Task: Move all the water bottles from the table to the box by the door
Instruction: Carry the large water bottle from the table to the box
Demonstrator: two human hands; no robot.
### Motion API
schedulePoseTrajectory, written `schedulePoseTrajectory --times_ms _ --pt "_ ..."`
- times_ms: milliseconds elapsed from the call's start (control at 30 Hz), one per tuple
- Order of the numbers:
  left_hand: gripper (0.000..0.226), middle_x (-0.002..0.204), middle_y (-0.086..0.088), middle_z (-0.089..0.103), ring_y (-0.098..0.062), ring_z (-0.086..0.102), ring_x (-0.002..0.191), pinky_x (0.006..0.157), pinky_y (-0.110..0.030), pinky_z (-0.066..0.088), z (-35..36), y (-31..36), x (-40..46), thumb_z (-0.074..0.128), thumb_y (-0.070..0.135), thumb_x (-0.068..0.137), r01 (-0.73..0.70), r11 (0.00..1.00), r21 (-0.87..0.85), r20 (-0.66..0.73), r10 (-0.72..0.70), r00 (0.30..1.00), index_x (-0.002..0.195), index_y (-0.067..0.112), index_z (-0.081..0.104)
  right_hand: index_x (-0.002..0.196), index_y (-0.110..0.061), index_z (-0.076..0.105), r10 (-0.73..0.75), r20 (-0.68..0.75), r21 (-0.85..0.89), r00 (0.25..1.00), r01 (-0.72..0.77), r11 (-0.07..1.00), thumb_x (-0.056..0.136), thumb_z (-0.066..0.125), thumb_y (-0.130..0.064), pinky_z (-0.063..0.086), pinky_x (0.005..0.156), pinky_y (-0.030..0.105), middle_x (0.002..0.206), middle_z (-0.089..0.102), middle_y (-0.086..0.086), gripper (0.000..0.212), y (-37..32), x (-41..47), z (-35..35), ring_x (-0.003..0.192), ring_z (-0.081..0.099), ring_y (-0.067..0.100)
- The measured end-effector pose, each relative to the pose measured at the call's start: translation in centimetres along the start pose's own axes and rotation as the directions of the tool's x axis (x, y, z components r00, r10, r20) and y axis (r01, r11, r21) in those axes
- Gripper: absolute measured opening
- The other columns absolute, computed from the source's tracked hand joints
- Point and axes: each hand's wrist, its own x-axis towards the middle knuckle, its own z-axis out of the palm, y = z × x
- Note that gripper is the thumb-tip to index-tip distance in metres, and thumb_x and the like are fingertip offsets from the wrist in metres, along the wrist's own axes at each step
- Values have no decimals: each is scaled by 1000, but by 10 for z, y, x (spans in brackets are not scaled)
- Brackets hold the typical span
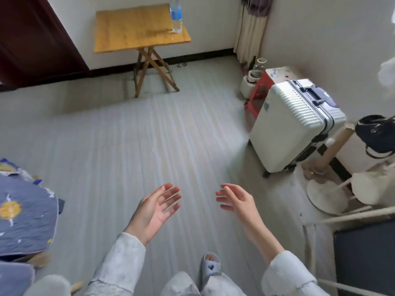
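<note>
One clear water bottle (176,14) with a blue label stands upright at the far right corner of a small wooden folding table (132,28) against the back wall. My left hand (155,208) and my right hand (237,201) hover low in front of me, palms facing each other, fingers spread, holding nothing. Both hands are far from the table, with a stretch of grey floor between. No box is in view.
A dark red door (32,39) is left of the table. A pale green suitcase (295,124) and a red stool (260,88) stand on the right. Blue bedding (23,212) lies at the left, a fan base (327,195) at the right.
</note>
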Motion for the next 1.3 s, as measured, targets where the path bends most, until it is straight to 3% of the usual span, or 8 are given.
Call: schedulePoseTrajectory --times_ms 200,500,833,1100,1300 --pt "21 85 -4 74 -19 71 78 71 -33 59 10 60 70 45 25 91 53 935 -350 25 -48 999 92 12 62 99 -14 62 14 114 -36 993 -10 999 93 47 -21 54 76 31 88 68 5 17 -51 100 33 79 66 16" --pt "29 89 -8 74 -21 72 78 80 -37 49 20 191 220 39 26 92 36 850 -526 32 -23 999 98 8 61 102 -13 62 8 194 -7 981 -7 1000 92 47 -26 54 77 30 91 68 6 21 -136 282 124 84 67 17" --pt "26 94 -5 73 -19 71 85 81 -35 51 38 374 364 43 27 91 -21 913 -408 99 67 993 98 11 62 103 -16 62 -121 153 -13 981 125 992 92 49 -27 55 81 33 94 70 4 20 -258 452 217 90 68 18" --pt "26 89 -2 74 -18 67 90 81 -34 50 61 492 492 42 29 92 -120 957 -265 63 142 988 96 14 63 96 -25 62 -201 124 -91 972 213 973 91 49 -26 55 76 28 88 70 -4 13 -314 606 250 80 67 6" --pt "26 88 -2 74 -19 65 93 81 -34 49 98 601 601 41 27 93 -165 967 -194 35 175 984 100 13 62 94 -24 61 -231 84 -84 969 238 968 92 48 -22 53 77 31 88 68 -1 13 -383 746 276 83 66 12"
